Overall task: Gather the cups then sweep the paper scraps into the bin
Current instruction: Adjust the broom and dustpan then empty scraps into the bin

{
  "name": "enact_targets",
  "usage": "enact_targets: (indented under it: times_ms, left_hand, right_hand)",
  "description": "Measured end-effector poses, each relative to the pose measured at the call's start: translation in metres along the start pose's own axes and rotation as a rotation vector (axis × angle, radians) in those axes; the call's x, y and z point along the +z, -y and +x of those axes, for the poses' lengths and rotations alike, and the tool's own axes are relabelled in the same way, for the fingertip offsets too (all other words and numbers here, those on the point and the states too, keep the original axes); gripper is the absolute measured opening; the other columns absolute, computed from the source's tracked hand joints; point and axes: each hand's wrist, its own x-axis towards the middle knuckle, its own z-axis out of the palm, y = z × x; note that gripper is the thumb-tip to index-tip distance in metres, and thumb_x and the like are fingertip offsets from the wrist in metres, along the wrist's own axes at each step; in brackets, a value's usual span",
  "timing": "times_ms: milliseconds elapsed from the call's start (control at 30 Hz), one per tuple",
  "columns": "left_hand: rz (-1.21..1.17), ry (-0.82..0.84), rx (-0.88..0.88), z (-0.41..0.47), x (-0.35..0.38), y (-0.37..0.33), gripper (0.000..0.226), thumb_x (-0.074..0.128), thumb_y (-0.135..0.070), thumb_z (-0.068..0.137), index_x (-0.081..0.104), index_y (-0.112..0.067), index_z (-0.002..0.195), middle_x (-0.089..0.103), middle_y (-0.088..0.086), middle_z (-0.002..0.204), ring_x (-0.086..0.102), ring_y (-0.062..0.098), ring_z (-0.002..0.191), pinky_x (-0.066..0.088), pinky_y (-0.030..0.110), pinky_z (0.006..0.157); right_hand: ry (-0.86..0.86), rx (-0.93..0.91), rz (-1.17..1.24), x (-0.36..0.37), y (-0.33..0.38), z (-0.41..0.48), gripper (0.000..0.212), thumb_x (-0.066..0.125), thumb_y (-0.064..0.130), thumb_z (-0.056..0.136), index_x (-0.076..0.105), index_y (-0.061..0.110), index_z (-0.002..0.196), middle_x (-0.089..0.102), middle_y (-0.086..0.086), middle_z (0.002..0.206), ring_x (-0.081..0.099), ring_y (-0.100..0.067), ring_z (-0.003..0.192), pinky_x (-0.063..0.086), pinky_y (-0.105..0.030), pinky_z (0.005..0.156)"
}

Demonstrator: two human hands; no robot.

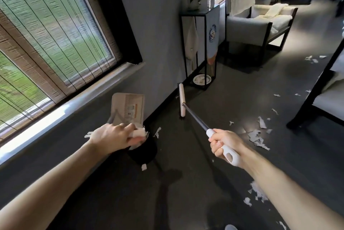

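The left hand (113,137) curls its fingers round a white paper wad (139,132) directly over the black bin (144,155), while the right hand (226,145), well apart, grips the broom handle (230,156).

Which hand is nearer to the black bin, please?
Left. The left hand, holding the dustpan, is directly over the bin; the right hand grips the broom handle well to its right.

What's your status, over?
Left hand holds dustpan at bin. Right hand grips broom. Paper scraps litter floor at right.
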Motion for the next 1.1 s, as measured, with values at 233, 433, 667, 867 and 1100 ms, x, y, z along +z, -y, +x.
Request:
enact_targets:
  times_ms: [233, 433, 667, 867, 1100]
  left_hand:
    - [-0.427, -0.149, -0.598, 0.054, -0.030, 0.009, 0.054, 0.034, -0.071, 0.085, 0.055, -0.022, 0.095, 0.057, 0.000, 0.075, 0.054, 0.026, 0.070, 0.039, 0.031, 0.054]
    - [-0.772, -0.201, -0.787, 0.116, 0.014, -0.031, 0.056, 0.034, -0.064, 0.087, 0.049, -0.014, 0.067, 0.056, 0.005, 0.067, 0.050, 0.017, 0.060, 0.031, 0.029, 0.050]
    - [-0.863, 0.012, -0.797, 0.211, 0.091, -0.114, 0.034, 0.053, -0.040, 0.090, 0.052, -0.007, 0.080, 0.060, 0.009, 0.074, 0.058, 0.024, 0.066, 0.036, 0.031, 0.052]
    - [-1.084, 0.118, -0.740, 0.316, 0.107, -0.197, 0.020, 0.051, -0.037, 0.093, 0.049, -0.017, 0.096, 0.062, 0.005, 0.083, 0.061, 0.020, 0.064, 0.051, 0.033, 0.052]
    - [-1.347, 0.157, -0.533, 0.421, 0.106, -0.235, 0.055, 0.049, -0.026, 0.096, 0.026, -0.058, 0.135, 0.050, -0.012, 0.108, 0.058, 0.016, 0.057, 0.056, 0.036, 0.052]
  right_hand:
    - [0.002, -0.063, 0.046, 0.001, 0.017, -0.012, 0.026, 0.037, -0.003, 0.095, 0.039, 0.019, 0.083, 0.033, 0.002, 0.054, 0.033, -0.001, 0.031, 0.025, -0.011, 0.028]
    - [-0.055, -0.104, 0.050, -0.035, 0.041, -0.017, 0.025, 0.036, -0.004, 0.095, 0.042, 0.020, 0.103, 0.034, 0.003, 0.048, 0.034, 0.000, 0.031, 0.025, -0.011, 0.028]
    - [-0.172, -0.102, -0.005, -0.110, 0.090, 0.019, 0.040, 0.040, -0.005, 0.094, 0.045, 0.010, 0.131, 0.042, 0.002, 0.046, 0.037, -0.002, 0.034, 0.029, -0.014, 0.028]
    - [-0.221, -0.072, -0.017, -0.172, 0.152, 0.062, 0.022, 0.038, -0.004, 0.093, 0.053, 0.004, 0.108, 0.044, 0.002, 0.045, 0.039, -0.004, 0.035, 0.032, -0.016, 0.029]
    - [-0.260, -0.103, 0.147, -0.217, 0.222, 0.096, 0.030, 0.036, -0.006, 0.093, 0.054, 0.010, 0.112, 0.042, 0.001, 0.047, 0.038, -0.002, 0.034, 0.031, -0.014, 0.029]
